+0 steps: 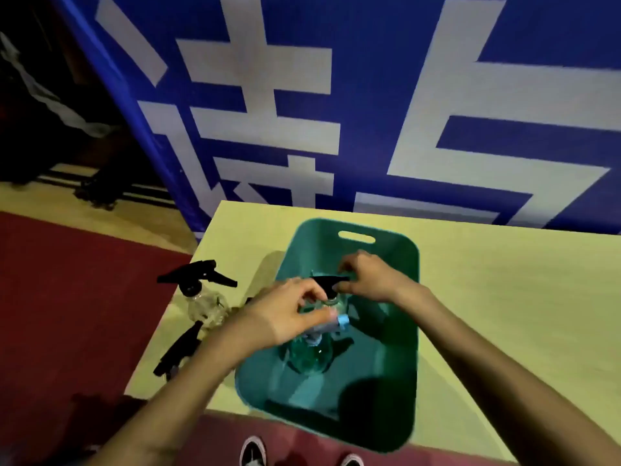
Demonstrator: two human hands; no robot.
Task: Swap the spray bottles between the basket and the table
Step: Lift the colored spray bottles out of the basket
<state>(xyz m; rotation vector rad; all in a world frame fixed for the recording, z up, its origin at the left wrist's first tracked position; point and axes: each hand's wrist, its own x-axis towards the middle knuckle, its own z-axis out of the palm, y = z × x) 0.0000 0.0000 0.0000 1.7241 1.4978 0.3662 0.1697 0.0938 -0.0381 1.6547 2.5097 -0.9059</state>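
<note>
A green plastic basket (400, 264) stands on the pale yellow table (504, 297). Above its inside, both hands grip one clear spray bottle with a black trigger head (331, 283). My left hand (285, 314) wraps the bottle's neck and shoulder. My right hand (369, 277) pinches the black head from the right. Under the held bottle, a clear bottle with a light blue head (311, 356) lies in the basket. A clear spray bottle with a black head (201, 290) stands on the table's left edge. A second black-headed bottle (178, 351) sits nearer me, partly hidden by my left forearm.
A blue banner with large white characters (369, 112) hangs right behind the table. Red carpet (67, 297) covers the floor to the left. The two table bottles stand close to the table's left edge. My shoes (253, 452) show below the near table edge.
</note>
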